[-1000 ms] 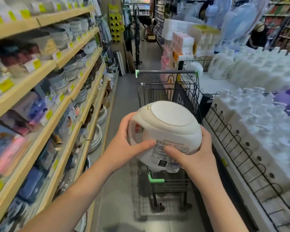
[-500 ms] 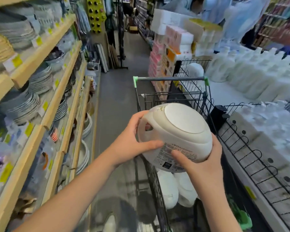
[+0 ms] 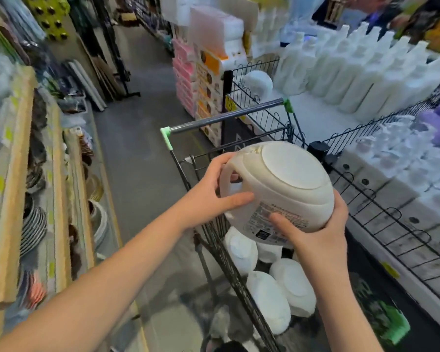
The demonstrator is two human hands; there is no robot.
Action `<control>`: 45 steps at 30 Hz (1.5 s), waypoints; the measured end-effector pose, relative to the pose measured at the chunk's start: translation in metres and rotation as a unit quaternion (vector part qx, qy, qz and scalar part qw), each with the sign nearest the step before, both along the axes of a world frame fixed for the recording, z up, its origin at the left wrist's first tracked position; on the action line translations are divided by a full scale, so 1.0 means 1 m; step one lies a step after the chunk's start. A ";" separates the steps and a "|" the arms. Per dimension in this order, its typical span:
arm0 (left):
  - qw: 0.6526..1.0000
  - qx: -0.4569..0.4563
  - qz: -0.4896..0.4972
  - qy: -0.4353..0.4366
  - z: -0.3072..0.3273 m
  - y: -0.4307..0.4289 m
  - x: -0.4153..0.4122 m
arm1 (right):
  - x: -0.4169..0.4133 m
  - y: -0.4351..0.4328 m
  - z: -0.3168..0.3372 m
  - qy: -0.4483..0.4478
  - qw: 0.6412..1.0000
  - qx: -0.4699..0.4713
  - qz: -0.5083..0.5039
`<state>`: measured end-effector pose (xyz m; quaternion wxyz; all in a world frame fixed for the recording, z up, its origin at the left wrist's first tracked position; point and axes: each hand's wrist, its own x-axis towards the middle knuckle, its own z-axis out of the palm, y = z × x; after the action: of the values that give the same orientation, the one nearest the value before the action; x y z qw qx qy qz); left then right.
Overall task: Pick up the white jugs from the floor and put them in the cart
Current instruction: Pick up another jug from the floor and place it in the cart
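I hold a white jug (image 3: 287,179) upside down over the black wire cart (image 3: 221,240), its round base facing me. My left hand (image 3: 208,194) grips the jug's handle side, fingers curled through the handle. My right hand (image 3: 323,232) clasps its lower right side, thumb across the printed label. Several more white jugs (image 3: 272,295) lie in the cart basket beneath it. The cart's grey bar with green ends (image 3: 224,118) stands beyond the jug.
Wooden shelves of plates and bowls (image 3: 33,224) line the left. On the right, a wire-fenced display (image 3: 381,199) holds rows of white bottles (image 3: 366,72). Stacked pink and orange boxes (image 3: 201,72) stand beyond the cart. The grey aisle floor (image 3: 132,148) runs ahead.
The view has tilted down and closed in on the cart. The jug, held in both hands, now hangs over the basket, and the jugs lying inside have come into sight.
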<state>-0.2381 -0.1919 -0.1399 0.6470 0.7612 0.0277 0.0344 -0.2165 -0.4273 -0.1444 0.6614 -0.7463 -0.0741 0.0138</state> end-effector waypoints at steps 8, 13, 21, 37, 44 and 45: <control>0.996 0.011 -0.047 0.077 -0.034 0.015 0.082 | 0.061 0.015 -0.053 0.035 0.998 0.039 -0.041; 0.986 0.031 -0.089 0.140 -0.070 0.021 0.113 | 0.078 0.017 -0.098 0.068 0.996 0.004 -0.061; 0.938 0.081 -0.206 0.268 -0.131 0.038 0.158 | 0.073 0.021 -0.162 0.148 0.983 -0.037 -0.104; 0.840 0.176 -0.382 0.342 -0.245 0.079 0.223 | 0.074 0.092 -0.252 0.232 0.936 -0.155 -0.214; 0.818 0.227 -0.399 0.346 -0.268 0.081 0.226 | 0.073 0.099 -0.265 0.203 0.939 -0.174 -0.217; 0.815 0.232 -0.404 0.345 -0.268 0.080 0.228 | 0.073 0.100 -0.262 0.199 0.940 -0.169 -0.220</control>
<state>-0.0100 -0.1114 -0.4079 0.3551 0.7936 -0.0694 -0.4892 -0.1440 -0.3276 -0.4068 0.5135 -0.8267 0.2284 0.0283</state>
